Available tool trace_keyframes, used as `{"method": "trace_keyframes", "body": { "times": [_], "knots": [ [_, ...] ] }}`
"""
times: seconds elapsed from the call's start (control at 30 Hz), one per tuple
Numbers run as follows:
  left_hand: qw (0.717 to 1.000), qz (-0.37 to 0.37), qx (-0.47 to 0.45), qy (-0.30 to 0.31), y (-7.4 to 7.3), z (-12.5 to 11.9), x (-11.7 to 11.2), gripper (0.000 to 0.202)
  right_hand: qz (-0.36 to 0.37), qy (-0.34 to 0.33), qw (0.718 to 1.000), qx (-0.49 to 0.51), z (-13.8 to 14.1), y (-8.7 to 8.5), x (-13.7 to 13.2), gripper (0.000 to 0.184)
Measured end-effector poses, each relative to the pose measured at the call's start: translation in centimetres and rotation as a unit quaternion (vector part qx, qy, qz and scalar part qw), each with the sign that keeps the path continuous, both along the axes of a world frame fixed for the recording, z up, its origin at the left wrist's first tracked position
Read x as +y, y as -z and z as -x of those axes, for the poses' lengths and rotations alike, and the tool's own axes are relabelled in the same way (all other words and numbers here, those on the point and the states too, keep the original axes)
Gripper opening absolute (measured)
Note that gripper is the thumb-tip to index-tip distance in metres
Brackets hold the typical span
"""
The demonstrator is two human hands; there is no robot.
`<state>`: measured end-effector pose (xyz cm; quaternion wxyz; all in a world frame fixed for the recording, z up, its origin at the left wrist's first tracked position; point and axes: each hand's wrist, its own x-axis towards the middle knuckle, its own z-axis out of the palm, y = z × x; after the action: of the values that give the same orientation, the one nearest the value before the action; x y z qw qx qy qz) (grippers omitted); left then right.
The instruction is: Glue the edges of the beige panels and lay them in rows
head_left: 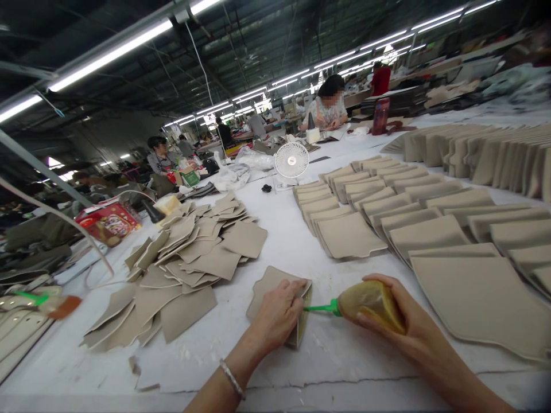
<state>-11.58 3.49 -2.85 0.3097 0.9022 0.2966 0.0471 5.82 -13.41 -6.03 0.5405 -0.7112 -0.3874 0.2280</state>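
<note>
My left hand [279, 312] presses down on a small stack of beige cut pieces [266, 289] on the white table, fingers curled over the stack's right edge. My right hand [398, 318] is wrapped around a yellowish squeeze bottle [370, 301]. Its green nozzle [321, 308] points left and touches the edge of the stack just under my left fingers. A bracelet sits on my left wrist.
A loose heap of beige pieces [189, 264] lies to the left. Overlapping rows of larger beige panels [430, 229] fill the right. A small white fan [291, 160] and a red box [107, 221] stand farther back. Other people sit at the far tables.
</note>
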Motion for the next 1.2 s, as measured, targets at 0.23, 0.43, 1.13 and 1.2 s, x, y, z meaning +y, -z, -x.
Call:
{"method": "trace_keyframes", "body": {
  "times": [0.23, 0.43, 1.13, 1.2],
  "knots": [
    [1.0, -0.014, 0.007, -0.01, 0.4, -0.1, 0.0, 0.05, 0.012, -0.012, 1.0, 0.013, 0.9, 1.0, -0.9, 0.058],
    [1.0, -0.011, 0.012, -0.015, 0.5, -0.1, 0.0, 0.051, -0.003, 0.003, 0.999, 0.049, 2.1, 0.3, -0.9, 0.054],
    [0.998, -0.02, -0.001, -0.056, 0.5, -0.5, -0.5, 0.048, 0.014, 0.034, 0.996, 0.085, 3.4, -0.9, -1.1, 0.054],
    [0.998, -0.023, -0.004, -0.06, 0.6, -0.5, -0.5, 0.048, 0.02, 0.032, 0.994, 0.1, 3.1, -1.0, -1.3, 0.056]
  ]
}}
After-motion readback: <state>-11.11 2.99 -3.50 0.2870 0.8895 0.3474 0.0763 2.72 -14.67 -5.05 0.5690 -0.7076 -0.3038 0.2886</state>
